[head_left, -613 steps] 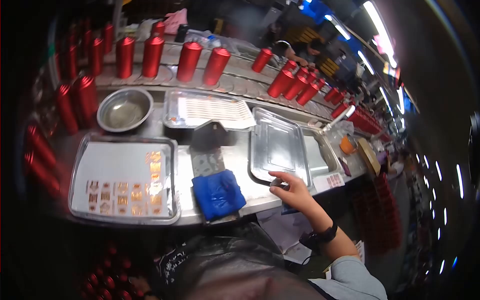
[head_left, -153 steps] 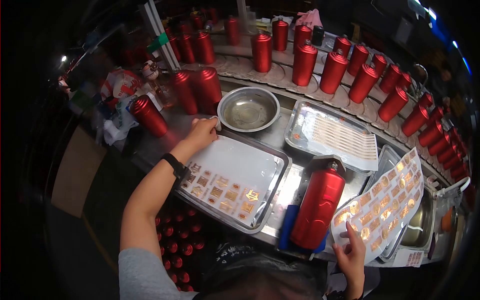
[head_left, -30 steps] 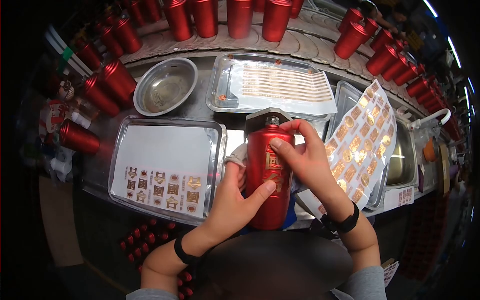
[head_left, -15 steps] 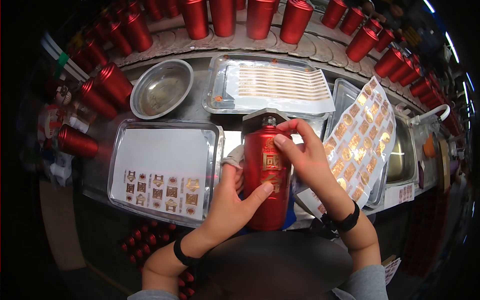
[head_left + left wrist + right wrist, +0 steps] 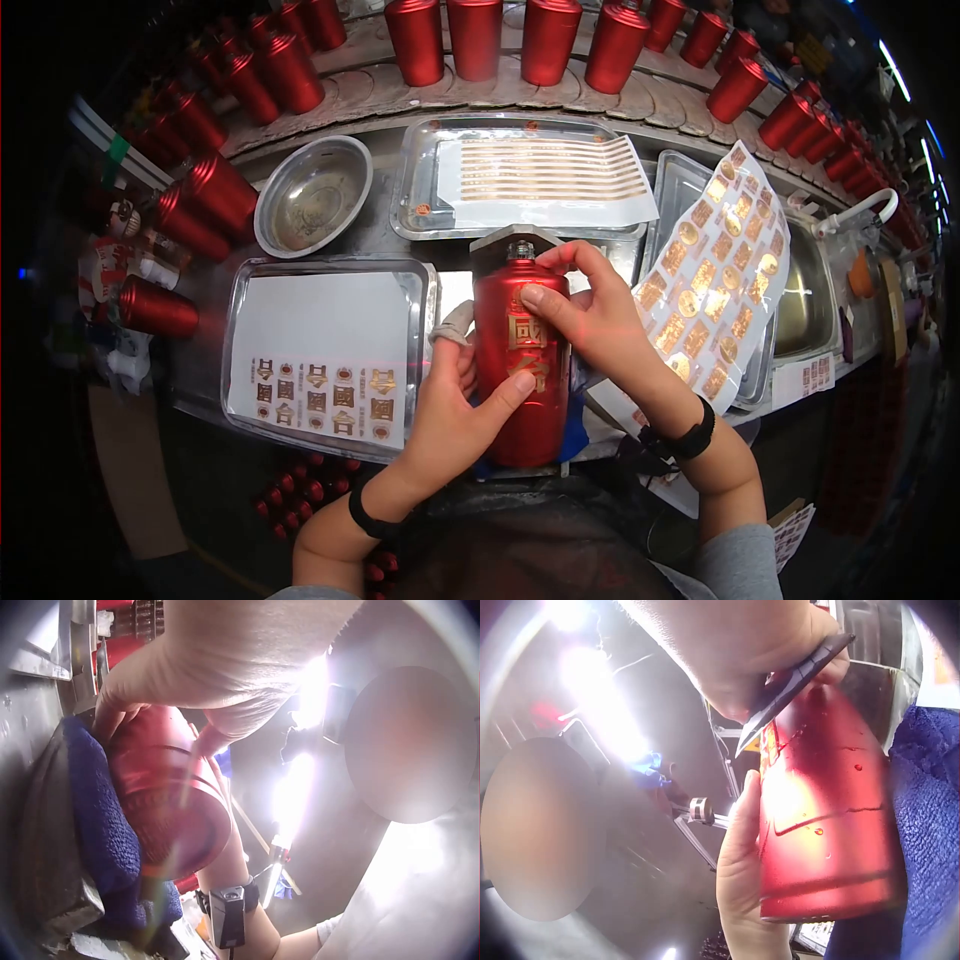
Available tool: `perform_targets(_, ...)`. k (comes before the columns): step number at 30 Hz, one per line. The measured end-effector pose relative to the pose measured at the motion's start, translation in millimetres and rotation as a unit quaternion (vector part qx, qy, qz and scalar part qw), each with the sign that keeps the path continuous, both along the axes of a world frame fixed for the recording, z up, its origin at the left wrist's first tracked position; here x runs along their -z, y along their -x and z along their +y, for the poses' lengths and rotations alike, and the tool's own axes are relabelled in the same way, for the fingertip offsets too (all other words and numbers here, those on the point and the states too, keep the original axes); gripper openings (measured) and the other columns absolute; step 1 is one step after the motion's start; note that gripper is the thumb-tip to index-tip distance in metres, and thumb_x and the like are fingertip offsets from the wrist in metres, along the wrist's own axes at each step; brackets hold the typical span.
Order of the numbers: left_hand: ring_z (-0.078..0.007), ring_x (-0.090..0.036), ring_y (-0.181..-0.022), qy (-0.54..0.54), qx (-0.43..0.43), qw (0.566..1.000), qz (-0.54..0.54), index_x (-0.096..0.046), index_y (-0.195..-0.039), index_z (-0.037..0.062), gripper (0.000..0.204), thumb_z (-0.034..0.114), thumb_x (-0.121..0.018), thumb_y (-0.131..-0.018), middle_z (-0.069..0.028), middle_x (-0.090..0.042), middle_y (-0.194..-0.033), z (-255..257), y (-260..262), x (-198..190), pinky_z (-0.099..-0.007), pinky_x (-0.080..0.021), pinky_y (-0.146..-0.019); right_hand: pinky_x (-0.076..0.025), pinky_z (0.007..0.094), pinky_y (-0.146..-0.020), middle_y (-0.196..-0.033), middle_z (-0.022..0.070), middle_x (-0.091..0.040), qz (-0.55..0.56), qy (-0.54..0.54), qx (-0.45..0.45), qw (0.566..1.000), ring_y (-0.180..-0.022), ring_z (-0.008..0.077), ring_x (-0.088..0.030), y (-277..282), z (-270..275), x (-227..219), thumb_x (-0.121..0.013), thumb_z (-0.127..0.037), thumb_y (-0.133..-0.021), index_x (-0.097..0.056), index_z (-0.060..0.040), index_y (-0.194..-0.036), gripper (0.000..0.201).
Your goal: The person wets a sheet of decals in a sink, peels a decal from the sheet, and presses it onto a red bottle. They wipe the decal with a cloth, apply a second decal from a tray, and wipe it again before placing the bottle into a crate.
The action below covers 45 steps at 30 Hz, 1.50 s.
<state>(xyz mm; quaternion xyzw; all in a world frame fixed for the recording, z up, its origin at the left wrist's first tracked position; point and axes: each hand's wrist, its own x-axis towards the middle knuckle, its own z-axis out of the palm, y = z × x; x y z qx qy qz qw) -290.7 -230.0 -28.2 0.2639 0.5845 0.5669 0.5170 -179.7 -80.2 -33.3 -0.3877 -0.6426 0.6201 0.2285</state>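
Observation:
A red bottle with gold characters down its front leans in a metal rest over a blue cloth. My left hand grips its left side, thumb on the front beside the lower character, a pale wrap on one finger. At the shoulder, the thumb of my right hand presses by the small top emblem, with fingers curled near the neck. A dark flat piece juts from under my right hand against the bottle. In the left wrist view, my left hand covers the bottle's upper part.
Left stands a tray with a sheet of gold characters; behind it, a metal bowl. A tray of striped strips lies behind the bottle. Right are a gold-patterned sheet and a sink. Red bottles line the back.
Since about five seconds ago, my left hand has come from the left tray and my right from the patterned sheet onto the bottle, where gold characters now show. Lately only the head view has shifted.

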Motion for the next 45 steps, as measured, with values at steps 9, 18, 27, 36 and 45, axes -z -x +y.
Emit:
perform_targets(9, -0.0212, -0.05, -0.124, -0.02, 0.006, 1.0, 0.013, -0.016, -0.149, 0.0033, 0.081, 0.012, -0.068, -0.088, -0.0182, -0.043, -0.139, 2, 0, 4, -0.0355, -0.04, -0.105, -0.05, 0.0273, -0.071, -0.101, 0.0119, -0.057, 0.006, -0.022, 0.0, 1.0, -0.091, 0.0188, -0.056, 1, 0, 7, -0.077, -0.027, -0.081, -0.059, -0.0005, -0.106, 0.041)
perform_targets(18, -0.0218, -0.049, -0.125, -0.007, 0.022, 1.0, -0.007, -0.015, -0.149, 0.004, 0.084, 0.014, -0.07, -0.086, -0.0182, -0.044, -0.139, -1, 7, 4, -0.0366, -0.039, -0.105, -0.051, 0.0206, -0.077, -0.114, 0.0086, -0.055, 0.056, 0.111, 0.013, 0.992, -0.095, 0.0092, -0.061, -23, -17, -3, -0.065, -0.017, -0.092, -0.047, -0.0025, -0.126, 0.042)
perform_targets(27, -0.0258, -0.047, -0.127, -0.008, 0.024, 0.999, -0.026, -0.016, -0.148, -0.0001, 0.086, 0.013, -0.073, -0.085, -0.0215, -0.041, -0.139, -2, 9, 3, -0.0381, -0.036, -0.107, -0.03, 0.0141, -0.047, -0.11, 0.0036, -0.057, 0.056, 0.105, -0.023, 0.993, -0.054, -0.0039, -0.039, -44, -38, 15, -0.072, -0.019, -0.087, -0.034, -0.0043, -0.141, 0.068)
perform_targets(36, -0.0249, -0.045, -0.13, -0.02, 0.021, 0.996, -0.089, -0.015, -0.148, 0.0012, 0.08, 0.011, -0.068, -0.089, -0.0222, -0.039, -0.143, 0, 12, 0, -0.0363, -0.036, -0.108, -0.04, 0.014, -0.053, -0.115, 0.007, -0.056, 0.082, 0.103, -0.021, 0.991, -0.064, -0.0013, -0.054, -39, -37, 9, -0.066, -0.013, -0.091, -0.032, -0.0034, -0.142, 0.063)
perform_targets(45, -0.0238, -0.044, -0.131, -0.015, 0.021, 0.995, -0.094, -0.017, -0.148, 0.0019, 0.075, 0.012, -0.064, -0.092, -0.0211, -0.038, -0.145, -1, 12, 2, -0.035, -0.038, -0.107, -0.031, 0.0153, -0.048, -0.12, 0.0055, -0.052, 0.044, 0.106, -0.038, 0.993, -0.059, -0.0028, -0.04, -46, -40, 6, -0.076, -0.021, -0.082, -0.032, -0.0047, -0.144, 0.078)
